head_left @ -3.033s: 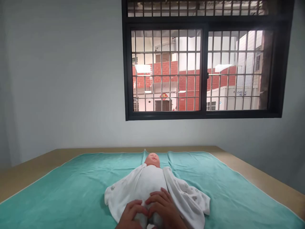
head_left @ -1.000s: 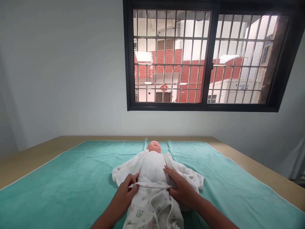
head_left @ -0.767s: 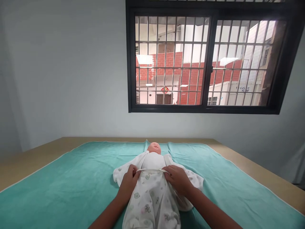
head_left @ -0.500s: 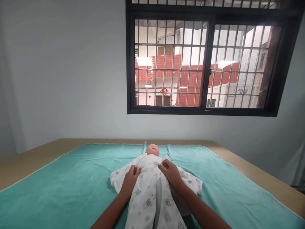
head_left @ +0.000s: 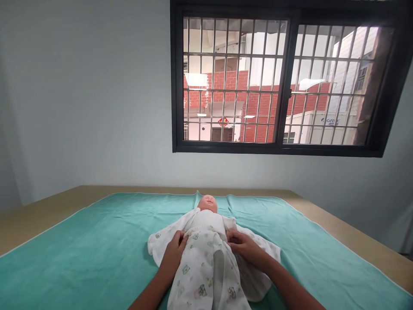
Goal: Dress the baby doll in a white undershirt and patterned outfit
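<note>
A baby doll [head_left: 208,203] lies on its back on a green cloth, head toward the wall, in a white top [head_left: 206,220]. White baby pants [head_left: 193,271] with small animal prints cover its lower body, the waistband across its belly. My left hand [head_left: 174,254] is closed on the waistband's left side, fingertips partly hidden. On the other side, my right hand [head_left: 245,247] has its fingers bent together at the waistband edge, pinching the fabric. A printed white garment [head_left: 161,242] spreads out under the doll on both sides. The pants' legs run toward me, out of the picture.
The green cloth [head_left: 97,245] covers most of a tan table [head_left: 348,232], with slight wrinkles near the doll's head. Behind it rises a pale wall [head_left: 97,107] with a dark-framed, barred window [head_left: 277,148].
My right hand has moved outward and slightly down, from the front of the waistband to its right side. The belly of the white top shows more. My left hand stays nearly in place.
</note>
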Motion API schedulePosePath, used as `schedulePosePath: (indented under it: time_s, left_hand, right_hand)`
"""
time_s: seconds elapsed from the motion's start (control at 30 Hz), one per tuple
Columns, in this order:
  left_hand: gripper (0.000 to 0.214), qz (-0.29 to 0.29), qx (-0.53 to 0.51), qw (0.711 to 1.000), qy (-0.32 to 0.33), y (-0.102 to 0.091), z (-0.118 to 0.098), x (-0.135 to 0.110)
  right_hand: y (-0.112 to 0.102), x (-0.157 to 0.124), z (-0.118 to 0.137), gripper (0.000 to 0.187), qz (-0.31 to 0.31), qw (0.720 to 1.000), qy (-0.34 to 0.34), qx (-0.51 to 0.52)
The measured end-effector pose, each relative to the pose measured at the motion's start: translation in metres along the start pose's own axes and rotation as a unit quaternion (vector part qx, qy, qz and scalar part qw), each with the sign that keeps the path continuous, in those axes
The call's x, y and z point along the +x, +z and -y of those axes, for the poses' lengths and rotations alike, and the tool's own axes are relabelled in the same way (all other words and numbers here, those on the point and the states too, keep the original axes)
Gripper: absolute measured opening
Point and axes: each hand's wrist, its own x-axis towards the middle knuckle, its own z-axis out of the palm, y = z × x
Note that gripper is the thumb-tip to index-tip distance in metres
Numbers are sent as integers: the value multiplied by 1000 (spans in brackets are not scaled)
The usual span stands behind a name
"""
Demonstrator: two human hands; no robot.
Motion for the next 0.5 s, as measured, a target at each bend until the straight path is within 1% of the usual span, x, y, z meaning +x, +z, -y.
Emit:
schedulePosePath:
  time_s: [0.17, 0.23, 0.33, 0.4, 0.47, 0.5]
  left_hand:
    - [31, 4, -22, 1000, -21, 3, 10, 4]
    - [31, 7, -24, 999, -21, 3, 11, 5]
    - [29, 7, -28, 1000, -8, 2, 11, 5]
    - [28, 1, -39, 999, 1, 3, 12, 6]
    - [28, -14, -73, 997, 2, 4, 12, 10]
    - [29, -24, -102, 995, -3, 5, 13, 12]
  right_hand:
    - [-3, 3, -2, 20, 69, 997, 30, 17]
    - [-3, 5, 1, 22, 76, 997, 34, 7]
    - [-1, 6, 8, 22, 56, 997, 1, -54]
    - [1, 5, 12, 17, 38, 993, -34, -106]
    - [4, 5, 15, 12, 6, 984, -63, -167]
    - [5, 7, 17, 14, -11, 976, -73, -204]
